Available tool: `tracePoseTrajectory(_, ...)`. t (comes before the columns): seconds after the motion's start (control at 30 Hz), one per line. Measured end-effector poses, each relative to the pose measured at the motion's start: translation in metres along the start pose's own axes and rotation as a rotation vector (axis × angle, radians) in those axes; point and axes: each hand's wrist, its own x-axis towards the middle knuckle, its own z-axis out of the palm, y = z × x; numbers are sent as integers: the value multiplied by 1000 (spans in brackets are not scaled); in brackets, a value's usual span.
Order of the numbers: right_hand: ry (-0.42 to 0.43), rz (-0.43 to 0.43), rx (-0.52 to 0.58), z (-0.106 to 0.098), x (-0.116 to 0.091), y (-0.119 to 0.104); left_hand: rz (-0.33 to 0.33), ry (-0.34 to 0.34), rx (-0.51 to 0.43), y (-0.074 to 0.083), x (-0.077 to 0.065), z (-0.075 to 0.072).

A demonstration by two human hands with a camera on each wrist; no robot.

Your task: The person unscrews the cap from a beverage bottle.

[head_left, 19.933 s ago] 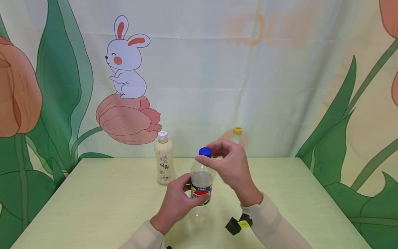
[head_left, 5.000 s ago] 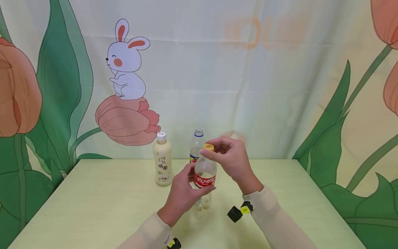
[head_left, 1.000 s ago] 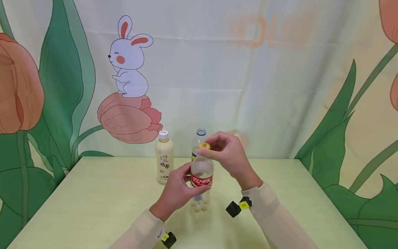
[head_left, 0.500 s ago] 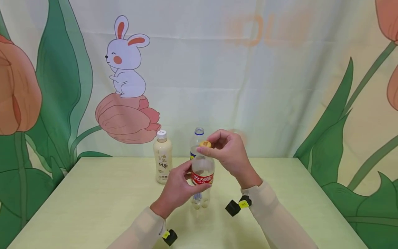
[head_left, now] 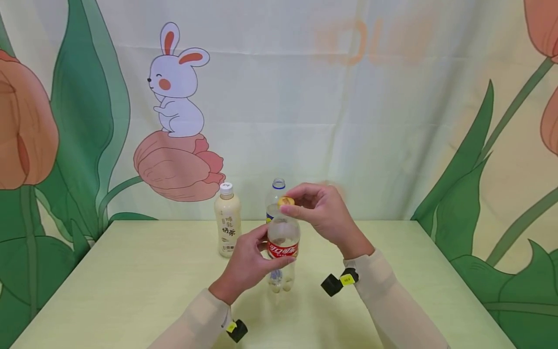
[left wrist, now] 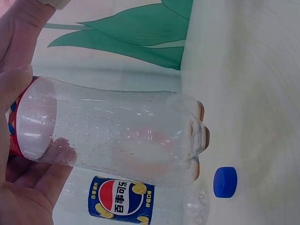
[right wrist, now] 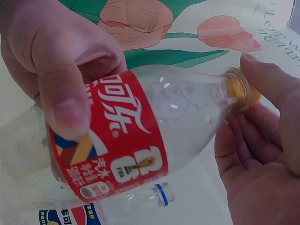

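My left hand [head_left: 249, 261] grips a clear plastic cola bottle [right wrist: 183, 112] around its red label, thumb in front. The bottle is held upright, with little or nothing inside. At its mouth, my right hand [head_left: 329, 213] pinches a yellow bottle cap [head_left: 286, 201] between thumb and fingers. The cap sits tilted right at the neck rim in the right wrist view. Behind stands a clear bottle with a blue Pepsi label [left wrist: 121, 199], its mouth uncapped and a blue ring on its neck. A loose blue cap [left wrist: 225, 182] lies on the table in the left wrist view.
A cream-coloured milk tea bottle [head_left: 227, 220] with a white cap stands left of the Pepsi bottle. The pale table [head_left: 144, 281] ends at a printed curtain [head_left: 270, 97] with a rabbit and tulips.
Earlier both hands held the blue-capped Pepsi bottle; it now stands uncapped behind. The cola bottle came into the hands, and its yellow cap has just tilted and risen slightly.
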Motion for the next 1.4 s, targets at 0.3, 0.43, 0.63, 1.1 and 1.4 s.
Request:
tracePoseTrajectory(0.3, -62, -3, -5, -3, 0, 2, 22, 9, -10, 2, 0, -1)
tracePoseTrajectory(0.43, 8, 3, 16, 1, -1, 1, 33, 28, -17, 0, 1, -1)
tracePoseTrajectory(0.63, 135, 26, 24, 9, -3, -4, 25, 31, -8, -1, 1, -1)
tracePoseTrajectory(1.1, 319, 124, -117, 21, -5, -11, -28, 24, 5, 2, 2, 2)
tracePoseTrajectory(1.4, 266, 132, -88, 15, -4, -14, -23, 7, 4, 3, 2, 0)
